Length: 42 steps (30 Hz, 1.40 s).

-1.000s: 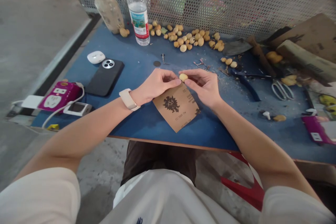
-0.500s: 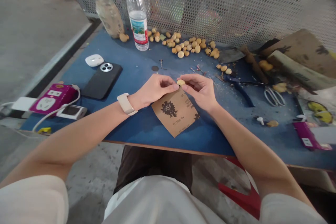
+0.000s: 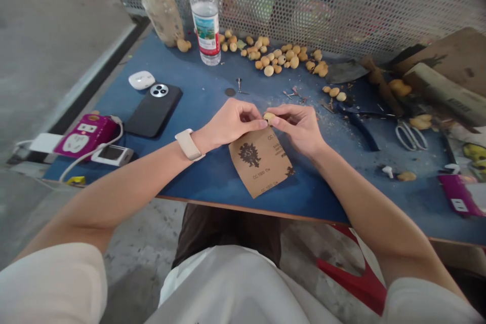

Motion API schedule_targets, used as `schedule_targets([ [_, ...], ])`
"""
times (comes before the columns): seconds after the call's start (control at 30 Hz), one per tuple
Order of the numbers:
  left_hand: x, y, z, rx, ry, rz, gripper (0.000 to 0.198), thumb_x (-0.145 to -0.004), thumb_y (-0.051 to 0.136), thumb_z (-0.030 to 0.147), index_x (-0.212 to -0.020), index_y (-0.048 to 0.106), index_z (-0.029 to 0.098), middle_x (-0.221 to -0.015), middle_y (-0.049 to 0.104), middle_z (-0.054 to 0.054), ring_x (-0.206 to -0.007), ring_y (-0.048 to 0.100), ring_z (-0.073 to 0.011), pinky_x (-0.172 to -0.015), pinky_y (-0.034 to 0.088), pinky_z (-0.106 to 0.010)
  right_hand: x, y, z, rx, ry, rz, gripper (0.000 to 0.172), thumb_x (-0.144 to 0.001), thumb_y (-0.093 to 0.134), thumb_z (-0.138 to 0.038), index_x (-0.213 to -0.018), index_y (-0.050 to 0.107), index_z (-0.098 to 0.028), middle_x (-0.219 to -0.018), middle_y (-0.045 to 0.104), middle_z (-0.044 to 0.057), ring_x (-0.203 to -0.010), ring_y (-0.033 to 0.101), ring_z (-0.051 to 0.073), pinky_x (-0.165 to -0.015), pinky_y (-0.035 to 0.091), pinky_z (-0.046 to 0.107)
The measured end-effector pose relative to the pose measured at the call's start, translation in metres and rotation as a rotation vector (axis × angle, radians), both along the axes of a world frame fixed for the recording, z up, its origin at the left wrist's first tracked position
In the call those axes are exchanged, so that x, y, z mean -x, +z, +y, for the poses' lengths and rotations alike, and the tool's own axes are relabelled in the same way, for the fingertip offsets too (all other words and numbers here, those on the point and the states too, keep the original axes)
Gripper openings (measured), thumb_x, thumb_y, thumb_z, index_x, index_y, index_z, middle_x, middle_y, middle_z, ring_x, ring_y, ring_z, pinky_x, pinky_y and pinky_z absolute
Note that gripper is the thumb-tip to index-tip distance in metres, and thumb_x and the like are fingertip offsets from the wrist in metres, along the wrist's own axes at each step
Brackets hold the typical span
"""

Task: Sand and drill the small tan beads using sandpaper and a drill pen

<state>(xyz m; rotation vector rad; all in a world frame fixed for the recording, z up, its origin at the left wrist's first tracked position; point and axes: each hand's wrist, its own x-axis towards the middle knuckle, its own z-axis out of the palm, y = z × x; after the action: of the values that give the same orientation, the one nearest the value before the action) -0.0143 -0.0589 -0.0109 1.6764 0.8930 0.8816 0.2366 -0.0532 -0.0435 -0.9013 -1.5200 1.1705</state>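
A small pale-yellow gourd (image 3: 269,117) is pinched between the thumb and fingers of my right hand (image 3: 299,126). My left hand (image 3: 240,120) grips the top edge of a brown sheet of sandpaper (image 3: 261,167), whose printed back faces up with a dark emblem and "CC 1000 Cw". Both sets of fingertips meet at the gourd, and the sandpaper's upper edge lies against it. The rest of the sheet hangs down toward me over the blue table (image 3: 205,177). Where grit and gourd touch is hidden by my fingers.
Many small gourds (image 3: 281,58) lie along the back beside a water bottle (image 3: 207,33). Left are a black phone (image 3: 154,111), white case (image 3: 142,80) and purple power strip (image 3: 85,134). Right lie blue-handled pliers (image 3: 362,129), scissors (image 3: 411,136) and folded sandpaper (image 3: 448,88).
The whole view has shifted slightly, so the table's things sit further right and a little higher. Both hands keep their grips; the gourd has turned a little between the fingers.
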Motion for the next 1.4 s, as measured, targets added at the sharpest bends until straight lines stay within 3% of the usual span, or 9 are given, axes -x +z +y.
schedule_targets([
  [0.27,0.004,0.0,0.002,-0.319,0.057,0.197,0.049,-0.108,0.097,0.067,-0.087,0.086,0.024,-0.087,0.086,-0.005,-0.077,0.072,-0.0195,-0.08,0.057,-0.036,-0.008,0.006,0.003,0.04,0.085,-0.061,0.052,-0.08,0.118,-0.073,-0.103,0.101,-0.03,-0.102,0.096,0.005,-0.095,0.091,0.025,-0.096,0.081,0.044],
  [0.53,0.012,-0.002,0.006,-0.569,-0.021,0.417,0.028,-0.112,0.095,0.046,-0.092,0.086,0.028,-0.089,0.086,-0.004,-0.104,0.075,-0.0315,-0.108,0.054,-0.051,-0.014,0.014,0.005,0.074,0.216,-0.141,0.049,-0.075,0.121,-0.065,-0.101,0.102,-0.028,-0.096,0.095,0.005,-0.084,0.084,0.02,-0.083,0.075,0.035],
  [0.67,0.012,0.001,0.008,-0.525,-0.028,0.35,0.03,-0.108,0.1,0.048,-0.09,0.087,0.028,-0.091,0.087,-0.004,-0.101,0.077,-0.0293,-0.109,0.057,-0.049,-0.015,0.014,0.008,0.067,0.267,-0.097,0.048,-0.079,0.119,-0.068,-0.1,0.102,-0.028,-0.095,0.094,0.005,-0.082,0.082,0.018,-0.079,0.073,0.033],
  [0.77,0.008,0.002,0.007,-0.369,0.019,0.209,0.046,-0.103,0.104,0.063,-0.088,0.085,0.025,-0.088,0.086,-0.004,-0.087,0.076,-0.0228,-0.091,0.06,-0.039,-0.014,0.012,0.008,0.041,0.22,-0.032,0.051,-0.077,0.119,-0.072,-0.1,0.101,-0.029,-0.099,0.093,0.004,-0.09,0.085,0.02,-0.084,0.075,0.037],
  [0.9,0.002,0.003,0.003,-0.195,0.05,0.046,0.067,-0.094,0.103,0.086,-0.085,0.081,0.023,-0.082,0.082,-0.004,-0.076,0.07,-0.018,-0.07,0.051,-0.034,-0.008,0.009,0.004,-0.009,0.144,0.028,0.052,-0.076,0.117,-0.078,-0.098,0.099,-0.034,-0.101,0.091,0.003,-0.097,0.086,0.024,-0.092,0.077,0.043],
  [1.2,0.006,0.011,0.002,-0.304,0.034,-0.013,0.07,-0.09,0.104,0.09,-0.082,0.081,0.025,-0.085,0.083,-0.005,-0.081,0.074,-0.0206,-0.078,0.058,-0.039,-0.003,0.002,0.0,0.025,0.222,0.09,0.052,-0.078,0.116,-0.077,-0.1,0.098,-0.033,-0.109,0.09,0.006,-0.102,0.085,0.025,-0.096,0.076,0.049],
  [1.4,0.002,0.005,0.0,-0.177,0.05,-0.079,0.075,-0.086,0.103,0.096,-0.082,0.078,0.025,-0.085,0.083,-0.006,-0.074,0.068,-0.0184,-0.067,0.052,-0.037,-0.005,0.005,0.001,-0.034,0.21,0.082,0.046,-0.082,0.116,-0.071,-0.108,0.101,-0.037,-0.111,0.091,0.005,-0.1,0.085,0.024,-0.091,0.076,0.045],
])
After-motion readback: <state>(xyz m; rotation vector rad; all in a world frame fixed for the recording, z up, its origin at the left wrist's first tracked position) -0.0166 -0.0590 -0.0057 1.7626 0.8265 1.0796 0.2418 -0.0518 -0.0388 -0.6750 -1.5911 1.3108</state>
